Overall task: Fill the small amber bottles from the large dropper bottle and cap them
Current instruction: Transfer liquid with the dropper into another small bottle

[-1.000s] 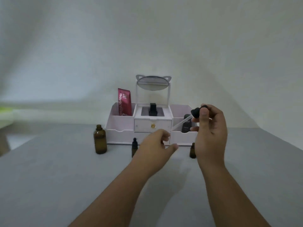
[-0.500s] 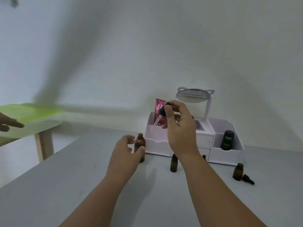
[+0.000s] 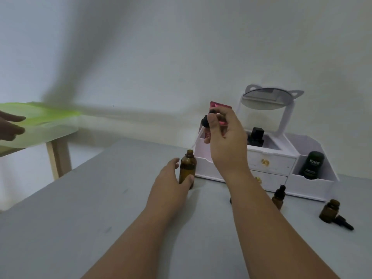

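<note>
The large amber bottle stands uncapped on the grey table, in front of the organizer's left end. My left hand holds it, thumb low on its front and fingers curled by its left side. Above and to the right, my right hand pinches the black bulb of the dropper; its glass tube slants down to the left. A small capped amber bottle stands right of my right forearm. Farther right is an open small bottle with a black dropper cap lying beside it.
A white cosmetic organizer with drawers and a tilted mirror stands at the back, holding a red tube and dark containers. At far left, another person's hand rests on a green-topped side table.
The view has swung left. Both my hands moved left toward the large bottle; my left hand closed round it, and my right hand carried the dropper above it.
</note>
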